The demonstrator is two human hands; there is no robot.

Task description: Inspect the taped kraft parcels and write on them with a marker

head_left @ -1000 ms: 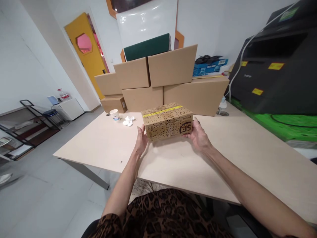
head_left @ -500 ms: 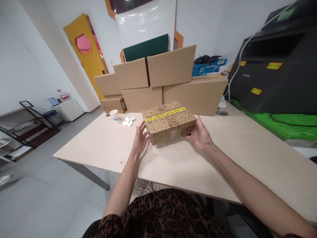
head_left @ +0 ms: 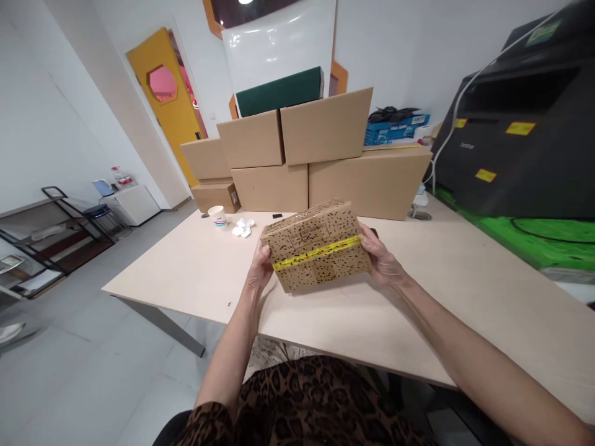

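A speckled cardboard box (head_left: 320,244) with a strip of yellow tape across it is tilted over the middle of the table, its taped face turned toward me. My left hand (head_left: 261,265) grips its left end, thumb on the near edge. At the right end my right hand (head_left: 381,257) holds the box, with part of the fingers hidden behind it. Both hands press the box between them.
Large plain cartons (head_left: 344,186) are stacked along the back of the table (head_left: 171,266), a green box (head_left: 279,93) on top. A paper cup (head_left: 217,216) and crumpled tissue (head_left: 243,228) lie back left. A black printer (head_left: 511,136) stands at right.
The speckled box has been tipped so its taped top now faces me and its near side with the printed logo is out of sight. Both hands have closed more firmly on its ends.
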